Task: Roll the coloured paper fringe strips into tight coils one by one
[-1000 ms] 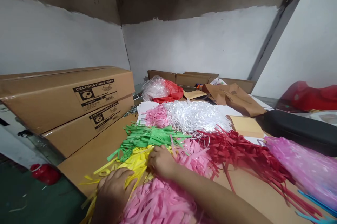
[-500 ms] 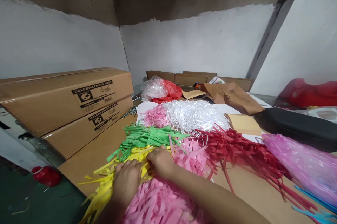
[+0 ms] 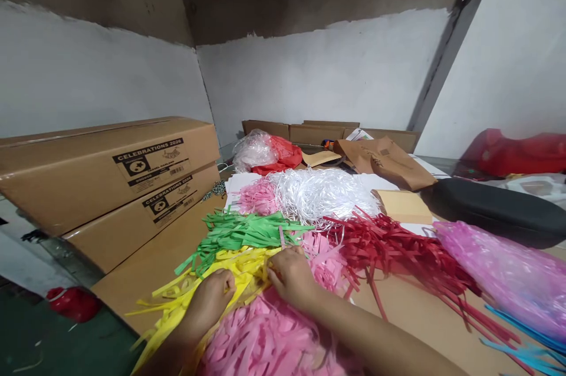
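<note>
My left hand (image 3: 212, 295) is closed, fingers curled, over a heap of yellow strips (image 3: 170, 326) that look like paper or fabric. My right hand (image 3: 292, 279) is also closed, with its fingertips at the right end of the same yellow heap. Yellow strips run between the two hands, though the exact grip is hidden by the fingers. Just beyond lie green strips (image 3: 241, 233). Pink strips (image 3: 265, 337) are piled close to me below the hands, and another pink bunch (image 3: 325, 261) lies right of my right hand.
Dark red strips (image 3: 398, 252) and a pink plastic bag (image 3: 504, 267) spread to the right, with blue strips (image 3: 526, 343) nearby. White strands (image 3: 325, 196) lie farther back. Stacked cardboard boxes (image 3: 97, 170) stand left. A black padded seat (image 3: 495, 211) is at right.
My hands have moved apart, the right one shifting to the right across the yellow strips. More yellow shows between them. The view has shifted slightly.
</note>
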Demonstrator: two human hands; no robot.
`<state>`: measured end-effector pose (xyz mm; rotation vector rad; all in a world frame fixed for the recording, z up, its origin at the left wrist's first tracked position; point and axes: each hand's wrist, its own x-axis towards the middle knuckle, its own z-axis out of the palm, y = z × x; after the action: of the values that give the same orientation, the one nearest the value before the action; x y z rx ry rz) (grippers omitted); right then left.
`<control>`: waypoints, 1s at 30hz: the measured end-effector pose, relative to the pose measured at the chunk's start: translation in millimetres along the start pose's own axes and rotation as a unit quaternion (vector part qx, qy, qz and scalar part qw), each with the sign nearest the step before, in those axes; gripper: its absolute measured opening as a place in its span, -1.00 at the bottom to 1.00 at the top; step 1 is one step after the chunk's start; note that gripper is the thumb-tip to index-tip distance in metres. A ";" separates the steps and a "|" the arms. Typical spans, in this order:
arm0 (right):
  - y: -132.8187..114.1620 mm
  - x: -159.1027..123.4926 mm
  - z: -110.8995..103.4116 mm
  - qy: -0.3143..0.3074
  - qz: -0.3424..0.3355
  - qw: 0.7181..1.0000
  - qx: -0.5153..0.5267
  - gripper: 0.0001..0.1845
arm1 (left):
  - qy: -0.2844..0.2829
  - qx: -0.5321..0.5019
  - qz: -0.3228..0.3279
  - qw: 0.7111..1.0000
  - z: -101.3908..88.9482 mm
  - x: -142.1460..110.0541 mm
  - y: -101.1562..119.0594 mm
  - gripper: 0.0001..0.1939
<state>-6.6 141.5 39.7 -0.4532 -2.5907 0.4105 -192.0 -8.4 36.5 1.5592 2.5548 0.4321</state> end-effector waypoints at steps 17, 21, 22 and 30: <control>-21.8 -24.8 6.2 0.025 -0.153 0.988 0.001 -0.91 | -0.016 -0.116 -0.013 0.993 -19.7 19.5 -17.2 -0.89; -36.9 -12.1 18.6 -0.043 -0.172 0.984 -0.004 -0.81 | -0.051 -0.138 -0.021 0.989 -17.1 23.4 -23.3 -0.87; -39.9 -8.5 21.2 -0.065 -0.162 0.985 -0.008 -0.78 | -0.053 -0.143 -0.022 0.988 -16.8 24.2 -24.4 -0.83; -46.8 8.9 32.1 -0.121 -0.027 0.992 -0.025 -0.65 | -0.039 -0.220 -0.055 0.973 -13.1 18.1 -26.0 -0.67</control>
<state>-41.3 96.2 33.2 -0.3688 -2.8468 0.4031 -225.7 -5.9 42.1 1.2412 2.2659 0.8379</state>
